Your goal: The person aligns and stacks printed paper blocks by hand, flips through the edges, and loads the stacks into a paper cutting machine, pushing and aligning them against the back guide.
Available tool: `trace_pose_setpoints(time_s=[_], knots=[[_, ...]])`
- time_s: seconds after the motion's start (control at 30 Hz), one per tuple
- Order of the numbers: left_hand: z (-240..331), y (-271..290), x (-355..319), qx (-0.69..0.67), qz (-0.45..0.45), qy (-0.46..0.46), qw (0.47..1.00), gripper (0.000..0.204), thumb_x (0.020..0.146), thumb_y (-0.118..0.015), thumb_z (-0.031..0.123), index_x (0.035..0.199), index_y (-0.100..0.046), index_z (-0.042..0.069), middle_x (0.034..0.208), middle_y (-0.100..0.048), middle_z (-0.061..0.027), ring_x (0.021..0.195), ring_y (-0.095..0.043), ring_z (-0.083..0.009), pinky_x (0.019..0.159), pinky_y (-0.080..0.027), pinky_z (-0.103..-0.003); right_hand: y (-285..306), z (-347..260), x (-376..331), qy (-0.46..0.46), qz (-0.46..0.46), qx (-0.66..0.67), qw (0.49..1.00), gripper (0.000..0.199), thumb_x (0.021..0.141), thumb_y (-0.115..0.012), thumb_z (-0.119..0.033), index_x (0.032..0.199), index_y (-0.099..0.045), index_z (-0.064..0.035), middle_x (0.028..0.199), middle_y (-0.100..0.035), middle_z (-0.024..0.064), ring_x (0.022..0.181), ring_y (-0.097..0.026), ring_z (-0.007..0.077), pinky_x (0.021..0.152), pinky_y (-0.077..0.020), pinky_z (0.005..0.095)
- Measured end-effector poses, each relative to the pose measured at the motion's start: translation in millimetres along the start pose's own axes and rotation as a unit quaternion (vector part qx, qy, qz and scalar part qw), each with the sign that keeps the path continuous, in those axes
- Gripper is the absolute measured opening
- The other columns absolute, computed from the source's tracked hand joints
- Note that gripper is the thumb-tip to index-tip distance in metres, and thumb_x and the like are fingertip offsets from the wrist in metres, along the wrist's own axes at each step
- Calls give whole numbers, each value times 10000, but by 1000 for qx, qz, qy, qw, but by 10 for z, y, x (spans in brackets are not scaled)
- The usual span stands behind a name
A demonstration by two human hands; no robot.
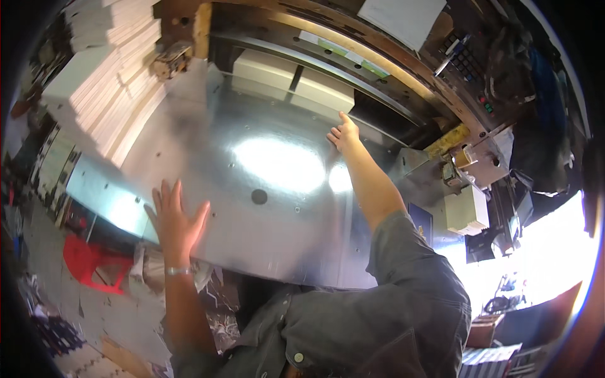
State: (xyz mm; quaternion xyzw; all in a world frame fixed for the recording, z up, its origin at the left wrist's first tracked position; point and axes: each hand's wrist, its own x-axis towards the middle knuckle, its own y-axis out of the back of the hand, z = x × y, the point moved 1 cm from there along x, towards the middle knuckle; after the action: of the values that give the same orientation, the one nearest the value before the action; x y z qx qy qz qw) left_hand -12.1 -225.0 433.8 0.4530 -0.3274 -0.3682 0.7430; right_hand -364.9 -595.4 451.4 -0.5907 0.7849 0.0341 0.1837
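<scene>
Steel table point(252, 157) gleams; right hand point(343, 133), fingers loosely extended, holds nothing, touches white paper stack point(324, 91) at table's far edge under clamp bar point(340, 53). Left hand point(173, 217) spread flat, empty, near edge. Risk: fingers near clamp; nudge could skew stack.

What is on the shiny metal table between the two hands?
In the head view, only bare shiny metal table with a small dark round hole lies between left hand and right hand.
</scene>
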Motion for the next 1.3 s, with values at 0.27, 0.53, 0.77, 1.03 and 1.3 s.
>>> trace_pose_setpoints(time_s=[0.27,0.53,0.77,1.03,1.3], knots=[[-37,0,-120,20,-21,-55,998,840,918,-683,541,1599,-408,133,1674,-306,-257,1555,-239,-493,1250,-145,-659,65,-334,807,28,76,-143,986,982,903,-788,-453,1612,-247,-40,1600,-365,211,1372,-504,407,933,-560,523],[-19,32,-26,52,-78,-49,994,872,920,-666,510,1617,-356,87,1694,-250,-263,1571,-189,-495,1245,-116,-676,-27,-546,1232,-2,108,-278,954,766,852,-814,-461,1414,-542,-18,1298,-563,194,1117,-579,311,840,-539,481],[-15,56,56,82,-100,-53,990,872,925,-646,477,1628,-323,76,1695,-224,-284,1563,-167,-532,1237,-97,-694,-212,-667,1085,-65,123,-102,985,710,817,-817,-393,1369,-547,-36,1247,-548,183,1171,-525,330,1007,-478,525],[-18,-13,-15,65,-80,-76,992,881,916,-673,450,1630,-320,75,1688,-228,-292,1558,-173,-541,1228,-97,-709,-80,-487,1125,-6,114,-92,989,541,908,-766,-247,1373,-553,-71,1136,-588,145,789,-620,266,656,-571,348],[-41,-50,-92,68,-41,-82,994,860,913,-696,461,1607,-352,85,1672,-271,-281,1539,-229,-538,1236,-146,-690,653,-292,526,2,-17,-123,992,449,926,-744,-216,1349,-650,-96,1146,-651,109,767,-605,218,578,-492,308]])
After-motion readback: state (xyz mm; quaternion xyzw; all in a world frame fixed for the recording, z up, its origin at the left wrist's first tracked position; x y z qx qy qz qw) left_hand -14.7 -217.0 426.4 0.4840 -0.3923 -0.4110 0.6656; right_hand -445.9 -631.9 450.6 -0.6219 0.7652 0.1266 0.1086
